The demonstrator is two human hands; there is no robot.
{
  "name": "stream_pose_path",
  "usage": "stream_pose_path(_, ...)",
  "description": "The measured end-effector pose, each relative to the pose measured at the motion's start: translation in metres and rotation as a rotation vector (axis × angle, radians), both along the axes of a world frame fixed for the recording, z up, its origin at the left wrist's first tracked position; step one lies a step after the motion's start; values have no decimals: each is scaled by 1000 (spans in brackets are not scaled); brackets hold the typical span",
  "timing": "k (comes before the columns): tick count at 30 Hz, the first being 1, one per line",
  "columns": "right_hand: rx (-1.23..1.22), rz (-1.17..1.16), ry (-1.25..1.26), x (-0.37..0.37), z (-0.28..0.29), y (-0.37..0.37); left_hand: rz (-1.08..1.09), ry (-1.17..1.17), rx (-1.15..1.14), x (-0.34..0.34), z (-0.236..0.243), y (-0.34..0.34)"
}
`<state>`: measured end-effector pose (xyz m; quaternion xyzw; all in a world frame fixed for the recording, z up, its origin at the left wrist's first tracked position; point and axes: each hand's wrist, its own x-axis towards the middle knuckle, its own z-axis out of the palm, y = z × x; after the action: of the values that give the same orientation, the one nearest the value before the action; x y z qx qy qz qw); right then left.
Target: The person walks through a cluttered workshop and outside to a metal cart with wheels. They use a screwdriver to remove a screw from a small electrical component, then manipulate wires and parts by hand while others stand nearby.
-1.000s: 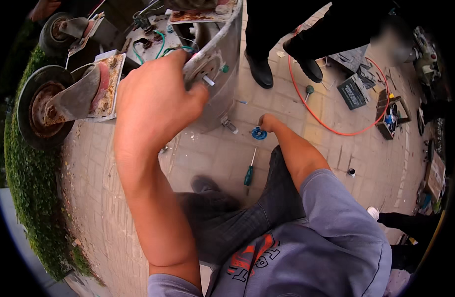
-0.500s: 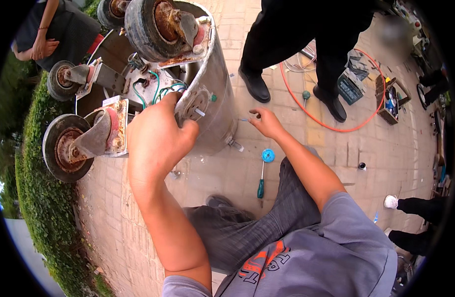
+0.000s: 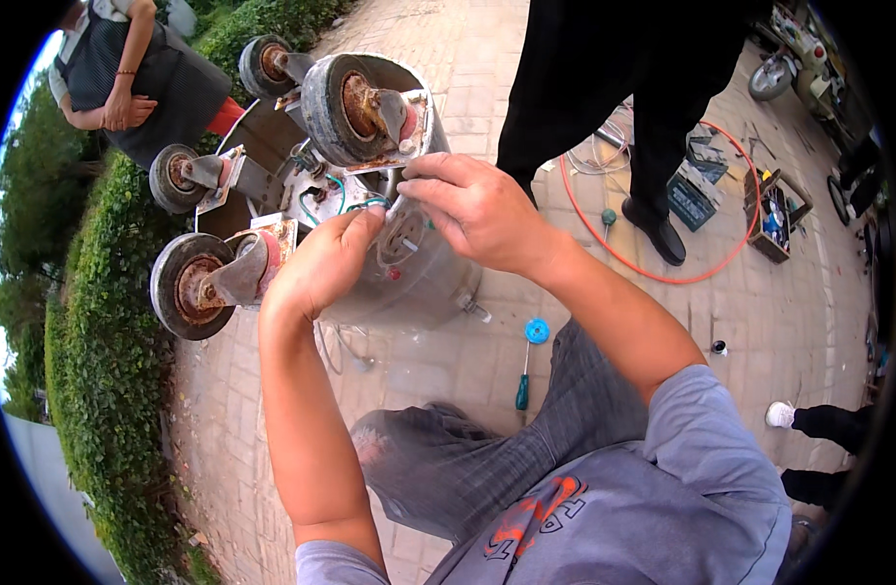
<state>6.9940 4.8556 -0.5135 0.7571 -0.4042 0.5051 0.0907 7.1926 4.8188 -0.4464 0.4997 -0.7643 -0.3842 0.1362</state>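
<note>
Metal drum [image 3: 394, 292], hands [image 3: 494, 214] at it, can't tell their grip, rusty wheels [image 3: 329, 122] crowding it, orange hose [image 3: 684, 281] right of it

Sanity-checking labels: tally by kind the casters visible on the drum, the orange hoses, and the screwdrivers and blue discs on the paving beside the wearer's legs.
Casters: 4
Orange hose: 1
Green-handled screwdriver: 1
Blue disc: 1
Total: 7
</note>
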Motion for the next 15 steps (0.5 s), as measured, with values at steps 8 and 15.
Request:
stream_pose_path(8,87,-62,16,-2,-8,3,-152,-50,48,-3,-21,-52)
stream_pose_path(15,209,-77,86,18,-6,-6,-24,-149,176,47,-27,-68)
